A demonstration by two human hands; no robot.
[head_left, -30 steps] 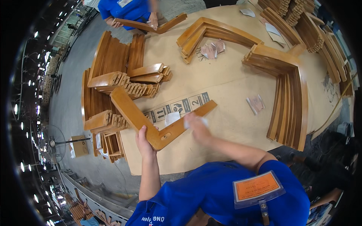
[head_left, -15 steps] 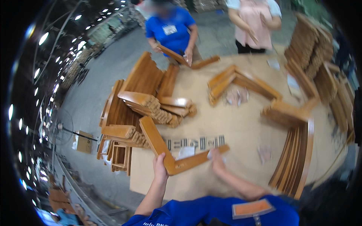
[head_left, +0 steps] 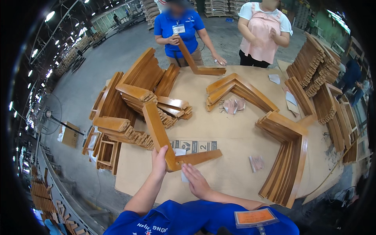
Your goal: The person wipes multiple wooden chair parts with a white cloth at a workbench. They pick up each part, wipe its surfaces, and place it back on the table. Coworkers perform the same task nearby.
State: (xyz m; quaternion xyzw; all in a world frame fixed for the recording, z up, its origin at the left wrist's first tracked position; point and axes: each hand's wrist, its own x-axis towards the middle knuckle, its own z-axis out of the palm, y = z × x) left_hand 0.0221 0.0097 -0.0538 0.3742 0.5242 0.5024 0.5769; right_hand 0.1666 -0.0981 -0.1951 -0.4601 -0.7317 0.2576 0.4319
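Note:
My left hand (head_left: 159, 162) is closed round an L-shaped wooden frame piece (head_left: 156, 127) just by its corner. One arm of the piece points away from me, and the other runs to the right over the cardboard. Beside the corner, my right hand (head_left: 197, 183) has its fingers fairly straight and close together. A small white sheet (head_left: 184, 177) shows under those fingertips, against the near side of the wood. Another white scrap (head_left: 179, 152) lies on the cardboard behind the corner.
Stacked wooden pieces (head_left: 137, 76) stand left, with more angled pieces (head_left: 288, 164) at right and a few (head_left: 243, 88) beyond. Small clear packets (head_left: 256, 163) lie on the cardboard-covered table (head_left: 219, 176). Across it, a blue-shirted person (head_left: 181, 31) holds an angled piece (head_left: 190, 58); another (head_left: 261, 33) wears pink.
My right hand has slid left with the white sheet, from the far end of the piece to near its corner. The blue-shirted person has tipped their piece more upright and freed one hand.

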